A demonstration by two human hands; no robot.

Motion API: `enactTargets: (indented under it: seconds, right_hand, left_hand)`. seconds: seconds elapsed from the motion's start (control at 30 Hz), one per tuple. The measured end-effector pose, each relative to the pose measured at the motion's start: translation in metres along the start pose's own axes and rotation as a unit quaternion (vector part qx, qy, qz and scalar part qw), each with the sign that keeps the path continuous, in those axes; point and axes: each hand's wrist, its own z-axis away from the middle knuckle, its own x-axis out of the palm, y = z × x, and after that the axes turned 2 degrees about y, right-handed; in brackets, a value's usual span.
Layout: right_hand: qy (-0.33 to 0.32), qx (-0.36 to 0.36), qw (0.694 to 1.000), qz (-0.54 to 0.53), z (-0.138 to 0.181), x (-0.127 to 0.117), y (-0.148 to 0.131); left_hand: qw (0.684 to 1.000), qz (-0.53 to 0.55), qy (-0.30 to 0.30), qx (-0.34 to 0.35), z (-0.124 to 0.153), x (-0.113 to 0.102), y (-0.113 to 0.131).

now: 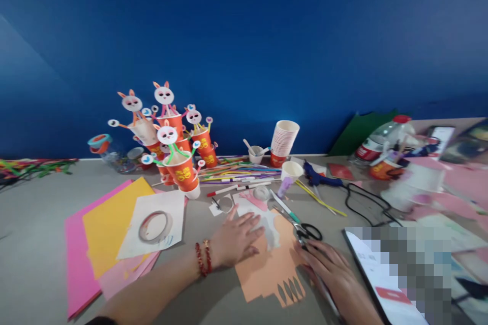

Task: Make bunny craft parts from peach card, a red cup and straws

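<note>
My left hand (236, 239) lies flat with fingers stretched on an orange paper sheet (272, 271) and a white cut-out piece (271, 228). It wears a red bead bracelet. My right hand (330, 269) rests on the sheet's right edge, fingers extended, its tips touching black-handled scissors (305, 231) that lie on the table. The orange sheet has leaf-shaped cuts along its near edge.
Pink and yellow paper sheets (102, 228) with a tape roll (154, 226) lie left. Red paper-cup bunny figures (171, 137) stand at the back, with a stack of cups (284, 139), straws, markers, a blue glue gun (318, 177) and a tablet (385, 274) at right.
</note>
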Motion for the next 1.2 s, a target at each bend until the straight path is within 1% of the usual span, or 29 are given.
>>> enactTargets:
  seconds: [0.03,0.07,0.2,0.33,0.6,0.73,0.8,0.87,0.93,1.0,1.07,1.13,1.2]
  right_hand:
    - [0.005,-0.006,1.000,0.004,0.002,0.002,0.002]
    - [0.008,-0.008,1.000,0.007,0.003,0.005,0.003]
    - [0.010,-0.012,1.000,0.009,0.007,0.011,0.004]
    - [0.005,-0.005,1.000,0.005,0.006,0.010,0.001]
    - [-0.010,0.022,1.000,-0.001,0.009,0.013,-0.004]
    - [-0.024,0.054,0.998,-0.002,0.011,0.014,-0.008]
    - [-0.030,0.069,0.997,-0.004,0.011,0.012,-0.011]
    - [-0.039,0.080,0.996,-0.004,0.009,0.010,-0.014]
    - [-0.051,0.087,0.995,-0.005,0.007,0.007,-0.016]
    - [-0.058,0.084,0.995,-0.006,0.006,0.005,-0.017]
    - [-0.056,0.079,0.995,-0.003,0.004,0.005,-0.017]
    - [-0.047,0.076,0.996,0.003,0.003,0.006,-0.018]
    - [-0.036,0.080,0.996,0.007,0.002,0.006,-0.019]
  left_hand:
    - [1.000,-0.001,-0.005,0.016,-0.001,-0.001,0.001]
    - [1.000,-0.006,-0.015,0.016,-0.002,-0.001,0.001]
    - [0.999,-0.019,-0.032,-0.012,-0.002,-0.003,-0.006]
    - [0.999,-0.023,-0.024,-0.034,-0.001,-0.003,-0.016]
    - [0.998,-0.014,-0.015,-0.059,-0.004,0.004,-0.024]
    - [0.997,-0.010,-0.004,-0.077,-0.001,-0.005,-0.023]
    - [0.998,0.012,0.012,-0.057,0.008,-0.014,-0.016]
    - [0.997,0.055,0.026,-0.036,0.023,-0.022,-0.004]
    - [0.994,0.095,0.034,-0.040,0.044,-0.025,0.010]
    - [0.992,0.115,0.031,-0.029,0.065,-0.023,0.025]
    - [0.993,0.116,0.004,-0.009,0.084,-0.017,0.037]
    - [0.994,0.107,-0.013,0.003,0.095,-0.009,0.044]
    - [0.995,0.096,-0.020,0.002,0.100,-0.003,0.047]
